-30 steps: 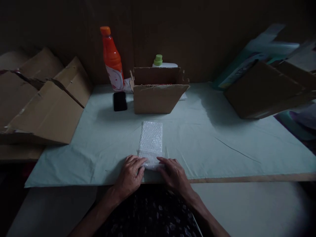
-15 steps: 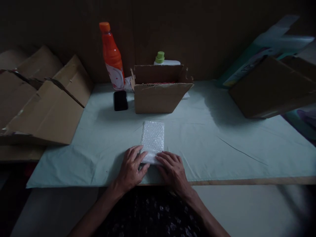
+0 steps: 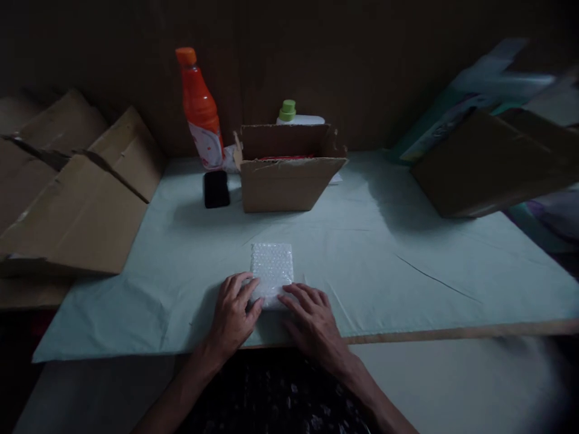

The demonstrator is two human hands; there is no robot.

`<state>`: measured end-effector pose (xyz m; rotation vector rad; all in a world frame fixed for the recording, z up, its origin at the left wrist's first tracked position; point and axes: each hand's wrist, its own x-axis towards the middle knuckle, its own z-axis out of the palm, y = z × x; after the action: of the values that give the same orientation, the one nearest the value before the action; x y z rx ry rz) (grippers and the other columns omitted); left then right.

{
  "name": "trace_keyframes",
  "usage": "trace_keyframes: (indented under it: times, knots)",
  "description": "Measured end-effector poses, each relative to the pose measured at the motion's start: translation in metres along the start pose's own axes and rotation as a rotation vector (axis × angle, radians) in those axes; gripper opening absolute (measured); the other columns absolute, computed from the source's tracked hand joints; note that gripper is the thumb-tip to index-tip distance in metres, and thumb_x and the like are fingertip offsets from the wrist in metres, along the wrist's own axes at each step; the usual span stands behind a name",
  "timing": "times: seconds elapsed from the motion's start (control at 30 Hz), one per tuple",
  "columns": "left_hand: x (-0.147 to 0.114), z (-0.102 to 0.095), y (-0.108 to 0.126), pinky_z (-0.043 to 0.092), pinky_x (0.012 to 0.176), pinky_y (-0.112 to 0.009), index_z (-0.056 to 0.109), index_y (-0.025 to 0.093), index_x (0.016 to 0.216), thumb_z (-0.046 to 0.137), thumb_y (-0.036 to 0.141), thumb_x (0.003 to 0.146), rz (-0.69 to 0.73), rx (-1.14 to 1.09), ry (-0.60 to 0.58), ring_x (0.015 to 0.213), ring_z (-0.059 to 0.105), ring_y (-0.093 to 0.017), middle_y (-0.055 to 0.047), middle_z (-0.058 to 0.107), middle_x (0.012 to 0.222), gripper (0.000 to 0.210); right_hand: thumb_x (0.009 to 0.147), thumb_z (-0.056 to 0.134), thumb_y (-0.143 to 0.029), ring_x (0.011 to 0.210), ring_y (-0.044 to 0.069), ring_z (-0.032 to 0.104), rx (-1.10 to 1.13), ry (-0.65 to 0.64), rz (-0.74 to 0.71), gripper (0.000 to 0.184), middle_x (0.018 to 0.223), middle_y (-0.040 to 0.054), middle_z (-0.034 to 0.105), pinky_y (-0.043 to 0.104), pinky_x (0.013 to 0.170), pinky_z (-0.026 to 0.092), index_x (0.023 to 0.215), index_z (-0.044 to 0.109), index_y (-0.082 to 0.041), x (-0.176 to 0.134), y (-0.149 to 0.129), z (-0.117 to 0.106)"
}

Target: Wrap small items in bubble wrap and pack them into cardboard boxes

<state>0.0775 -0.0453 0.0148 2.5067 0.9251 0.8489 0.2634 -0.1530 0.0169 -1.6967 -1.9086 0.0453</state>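
The left hand (image 3: pixel 235 310) and right hand (image 3: pixel 314 313), fingers loosely apart, touch the bubble wrap (image 3: pixel 272 262) at its 2 near corners on the tablecloth (image 3: pixel 384 271), seemingly to press its near edge flat.

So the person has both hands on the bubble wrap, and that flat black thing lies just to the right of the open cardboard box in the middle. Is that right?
Not quite: the flat black thing lies to the left of the open cardboard box, as the head view shows. The left hand and right hand are indeed on the bubble wrap.
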Motion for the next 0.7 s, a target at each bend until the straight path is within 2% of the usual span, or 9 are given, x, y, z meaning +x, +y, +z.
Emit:
trace_keyframes:
  times: [0.1, 0.2, 0.3, 0.4, 0.5, 0.6, 0.7]
  knots:
    - [-0.007, -0.004, -0.001, 0.051, 0.099, -0.044, 0.06, 0.018, 0.124, 0.058, 0.02, 0.092, 0.071, -0.073, -0.037, 0.116, 0.057, -0.026, -0.012, 0.064, 0.122, 0.032, 0.092, 0.06, -0.014, 0.104, 0.026, 0.063, 0.063, 0.009, 0.037, 0.026, 0.11, 0.0086, 0.074, 0.044, 0.087, 0.047, 0.117, 0.063, -0.021, 0.007, -0.001, 0.003]
    - [-0.009, -0.005, -0.004, 0.054, 0.092, -0.038, 0.058, 0.02, 0.126, 0.053, 0.017, 0.094, 0.07, -0.143, -0.066, 0.106, 0.062, -0.023, -0.008, 0.068, 0.111, 0.033, 0.091, 0.063, -0.018, 0.091, 0.022, 0.066, 0.165, -0.021, 0.117, 0.025, 0.098, 0.0064, 0.075, 0.039, 0.082, 0.049, 0.116, 0.065, -0.021, 0.013, 0.002, 0.002]
    - [-0.004, 0.0, -0.003, 0.056, 0.085, -0.039, 0.061, 0.02, 0.123, 0.054, 0.021, 0.095, -0.007, -0.103, -0.055, 0.096, 0.064, -0.023, -0.007, 0.07, 0.102, 0.03, 0.091, 0.063, -0.022, 0.099, 0.025, 0.065, 0.102, 0.025, 0.167, 0.031, 0.11, 0.0111, 0.073, 0.042, 0.083, 0.051, 0.122, 0.063, -0.021, 0.012, 0.006, 0.0]
    - [0.006, 0.006, -0.002, 0.055, 0.087, -0.044, 0.063, 0.02, 0.121, 0.056, 0.023, 0.092, -0.07, 0.0, -0.036, 0.097, 0.063, -0.027, -0.009, 0.07, 0.105, 0.03, 0.09, 0.063, -0.023, 0.111, 0.029, 0.061, 0.014, 0.098, 0.136, 0.037, 0.127, 0.0148, 0.066, 0.044, 0.087, 0.05, 0.126, 0.06, -0.021, 0.006, 0.007, -0.002]
    - [0.011, 0.009, -0.002, 0.054, 0.092, -0.046, 0.064, 0.019, 0.122, 0.058, 0.025, 0.092, -0.122, 0.015, 0.004, 0.105, 0.062, -0.028, -0.011, 0.067, 0.112, 0.031, 0.087, 0.064, -0.02, 0.117, 0.03, 0.059, -0.017, -0.012, 0.053, 0.04, 0.13, 0.013, 0.065, 0.047, 0.092, 0.048, 0.127, 0.059, -0.024, 0.005, 0.008, -0.003]
    - [0.005, 0.006, 0.0, 0.052, 0.097, -0.046, 0.061, 0.02, 0.126, 0.059, 0.029, 0.092, -0.213, -0.111, 0.068, 0.111, 0.061, -0.027, -0.012, 0.065, 0.117, 0.035, 0.089, 0.061, -0.017, 0.116, 0.03, 0.06, -0.035, -0.067, 0.037, 0.035, 0.126, 0.0119, 0.068, 0.047, 0.091, 0.048, 0.124, 0.062, -0.024, 0.012, 0.013, 0.001]
    - [-0.005, -0.001, 0.005, 0.053, 0.097, -0.044, 0.054, 0.018, 0.133, 0.06, 0.034, 0.091, -0.444, -0.407, 0.082, 0.11, 0.063, -0.026, -0.013, 0.064, 0.119, 0.046, 0.092, 0.058, -0.016, 0.099, 0.027, 0.066, 0.003, 0.005, 0.103, 0.027, 0.108, 0.0103, 0.075, 0.043, 0.083, 0.049, 0.118, 0.065, -0.022, 0.025, 0.018, 0.006]
